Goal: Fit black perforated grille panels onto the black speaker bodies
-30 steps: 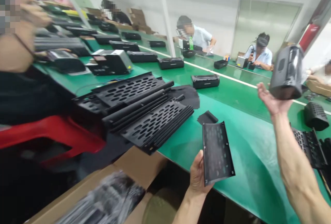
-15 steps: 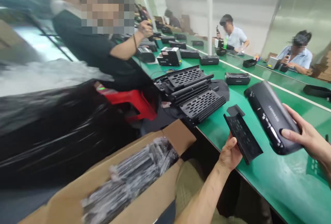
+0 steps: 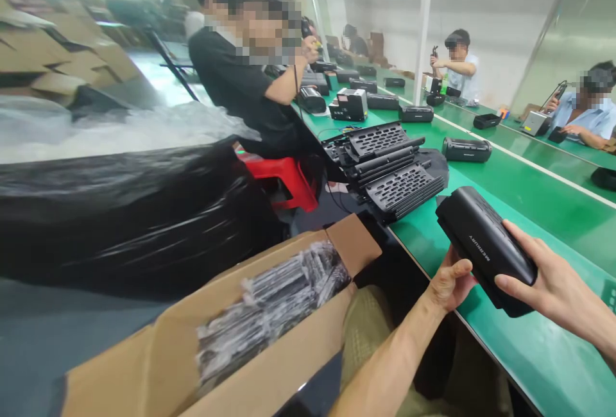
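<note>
Along a green counter (image 3: pixel 529 186), working beside an open carton (image 3: pixel 289 365) of wrapped parts (image 3: pixel 274 305), near perforated black panels (image 3: pixel 399 183). Holding a black MERKURY casing (image 3: pixel 486 244) above the counter, gripping its top with the right hand (image 3: pixel 543 269) and supporting its lower edge with the left hand (image 3: pixel 452 282).

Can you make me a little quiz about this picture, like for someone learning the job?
1. What word is on the black case that the right hand grips?
2. True or false: the cardboard box stands open.
3. What colour is the table under the holey panels? A) red B) green C) white

Key: 1. MERKURY. 2. True. 3. B.
</note>
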